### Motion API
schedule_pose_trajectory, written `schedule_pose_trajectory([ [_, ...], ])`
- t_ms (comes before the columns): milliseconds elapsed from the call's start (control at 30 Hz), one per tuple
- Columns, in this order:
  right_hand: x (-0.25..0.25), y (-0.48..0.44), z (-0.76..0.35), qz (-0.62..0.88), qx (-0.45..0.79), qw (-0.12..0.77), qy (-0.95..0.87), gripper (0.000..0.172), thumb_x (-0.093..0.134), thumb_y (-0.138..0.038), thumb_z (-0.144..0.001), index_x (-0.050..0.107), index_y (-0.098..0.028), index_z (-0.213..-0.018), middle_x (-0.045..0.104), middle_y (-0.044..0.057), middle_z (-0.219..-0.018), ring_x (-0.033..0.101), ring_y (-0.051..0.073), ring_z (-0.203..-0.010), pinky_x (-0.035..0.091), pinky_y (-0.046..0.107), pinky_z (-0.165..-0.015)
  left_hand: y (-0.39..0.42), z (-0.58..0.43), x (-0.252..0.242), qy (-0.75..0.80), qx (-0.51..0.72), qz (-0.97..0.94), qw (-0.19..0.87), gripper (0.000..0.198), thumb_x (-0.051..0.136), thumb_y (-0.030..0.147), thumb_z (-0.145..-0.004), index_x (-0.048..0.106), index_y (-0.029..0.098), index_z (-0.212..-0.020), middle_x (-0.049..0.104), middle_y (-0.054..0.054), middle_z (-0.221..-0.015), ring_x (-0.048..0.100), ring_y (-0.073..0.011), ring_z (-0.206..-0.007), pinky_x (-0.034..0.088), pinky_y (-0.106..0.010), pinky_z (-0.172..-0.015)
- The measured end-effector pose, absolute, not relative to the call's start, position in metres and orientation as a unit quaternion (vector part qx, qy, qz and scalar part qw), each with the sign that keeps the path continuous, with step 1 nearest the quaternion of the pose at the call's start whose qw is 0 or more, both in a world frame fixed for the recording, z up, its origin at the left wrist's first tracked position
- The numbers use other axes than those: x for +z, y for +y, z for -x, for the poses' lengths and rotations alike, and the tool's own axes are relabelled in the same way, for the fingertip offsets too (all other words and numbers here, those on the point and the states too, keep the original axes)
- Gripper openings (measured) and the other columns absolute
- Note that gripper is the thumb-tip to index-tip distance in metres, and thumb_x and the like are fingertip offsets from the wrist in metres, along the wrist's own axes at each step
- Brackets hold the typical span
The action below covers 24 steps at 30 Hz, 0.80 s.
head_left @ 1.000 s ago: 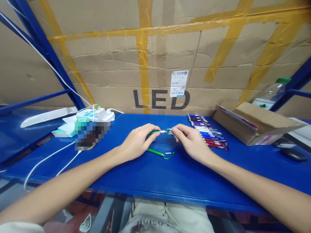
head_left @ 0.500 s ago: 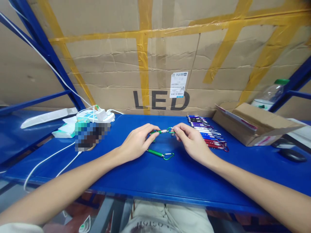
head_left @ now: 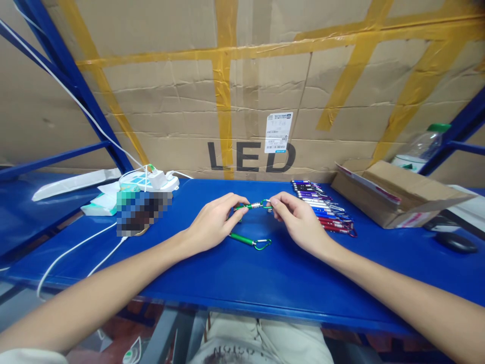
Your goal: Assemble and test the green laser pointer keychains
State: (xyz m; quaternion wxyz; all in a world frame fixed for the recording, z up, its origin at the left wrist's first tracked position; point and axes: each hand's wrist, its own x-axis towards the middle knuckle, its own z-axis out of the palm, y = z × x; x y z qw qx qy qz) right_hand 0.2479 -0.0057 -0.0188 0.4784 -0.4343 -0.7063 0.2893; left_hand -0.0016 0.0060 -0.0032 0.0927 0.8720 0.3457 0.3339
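Observation:
Between my two hands, above the table, is a slim green pen-shaped keychain [head_left: 254, 205] with a silver end and a green carabiner clip [head_left: 265, 203]. My left hand [head_left: 215, 222] pinches its barrel between thumb and fingers, hiding the far left part. My right hand [head_left: 299, 218] is closed on the carabiner at the other end. Just below them, a second green keychain [head_left: 242, 238] lies on the table, its carabiner pointing right and its left end partly behind my left hand. Something small and green shows between the two, too covered to make out.
Rows of similar keychains [head_left: 322, 207] in purple, silver, blue and red lie right of my hands. Beyond are an open cardboard box [head_left: 390, 197], a bottle [head_left: 428, 144] and a black mouse [head_left: 455, 242]. Leftward sit a power strip [head_left: 170, 182], cables and a blurred-out dark object [head_left: 144, 213].

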Motion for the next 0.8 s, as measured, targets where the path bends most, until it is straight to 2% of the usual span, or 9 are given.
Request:
schedule_pose_trajectory([
  [333, -0.0205, -0.0061, -0.2482, 0.447, 0.294, 0.455, -0.712, 0.031, 0.057, -0.049, -0.106, 0.065, -0.024, -0.090, 0.060, -0.002, -0.080, 0.052, 0.019, -0.074, 0.040, 0.034, -0.070, 0.0068, 0.0021, -0.0049, 0.350, 0.326, -0.873, 0.094, 0.022, 0.055, 0.034, -0.113, 0.070, 0.021, -0.124, 0.074, -0.004, -0.108, 0.068, -0.0181, -0.089, 0.053, -0.032, -0.086],
  [667, -0.0215, -0.0064, -0.2484, 0.447, 0.291, 0.435, -0.726, 0.029, 0.058, -0.050, -0.106, 0.066, -0.024, -0.095, 0.056, -0.003, -0.077, 0.050, 0.019, -0.073, 0.038, 0.034, -0.068, 0.0066, 0.0023, -0.0049, 0.343, 0.318, -0.878, 0.098, 0.024, 0.054, 0.035, -0.113, 0.070, 0.021, -0.124, 0.072, -0.004, -0.104, 0.064, -0.0163, -0.079, 0.052, -0.032, -0.082],
  [800, -0.0217, -0.0070, -0.2481, 0.443, 0.293, 0.431, -0.729, 0.029, 0.059, -0.050, -0.105, 0.067, -0.024, -0.095, 0.060, -0.001, -0.080, 0.052, 0.019, -0.075, 0.040, 0.034, -0.071, 0.0063, 0.0021, -0.0054, 0.339, 0.316, -0.881, 0.094, 0.024, 0.054, 0.035, -0.113, 0.070, 0.021, -0.124, 0.072, -0.004, -0.105, 0.063, -0.0159, -0.079, 0.052, -0.031, -0.081],
])
